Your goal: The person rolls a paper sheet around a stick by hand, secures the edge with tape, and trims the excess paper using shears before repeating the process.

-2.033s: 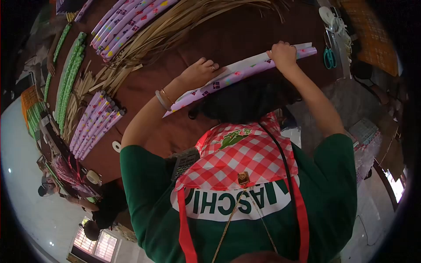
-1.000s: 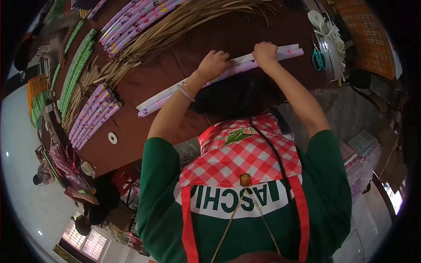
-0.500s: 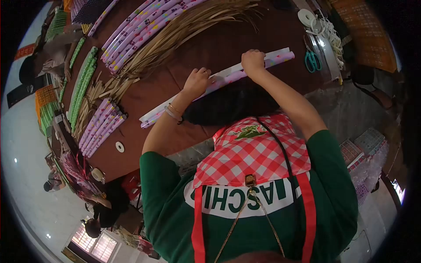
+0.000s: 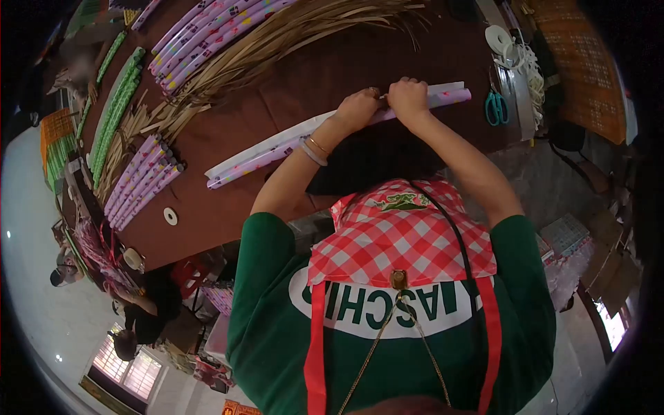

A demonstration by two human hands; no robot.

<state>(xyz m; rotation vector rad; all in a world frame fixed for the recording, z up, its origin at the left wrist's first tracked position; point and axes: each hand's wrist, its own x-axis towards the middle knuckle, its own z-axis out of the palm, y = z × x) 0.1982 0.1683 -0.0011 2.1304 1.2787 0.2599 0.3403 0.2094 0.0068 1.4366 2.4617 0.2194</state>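
left hand (image 4: 356, 109) + right hand (image 4: 409, 98): fingers clenched side by side on patterned paper roll (image 4: 263, 153) | roll lies flat along desk (image 4: 332, 69) near edge, supported lengthwise, probably so the wrap stays tight | similar rolls (image 4: 142, 181) grouped well apart

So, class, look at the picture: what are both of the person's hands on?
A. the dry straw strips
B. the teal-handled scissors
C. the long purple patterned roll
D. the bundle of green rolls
C: the left hand and right hand sit side by side, fingers curled on the purple patterned roll, while the teal-handled scissors lie apart, to their right.
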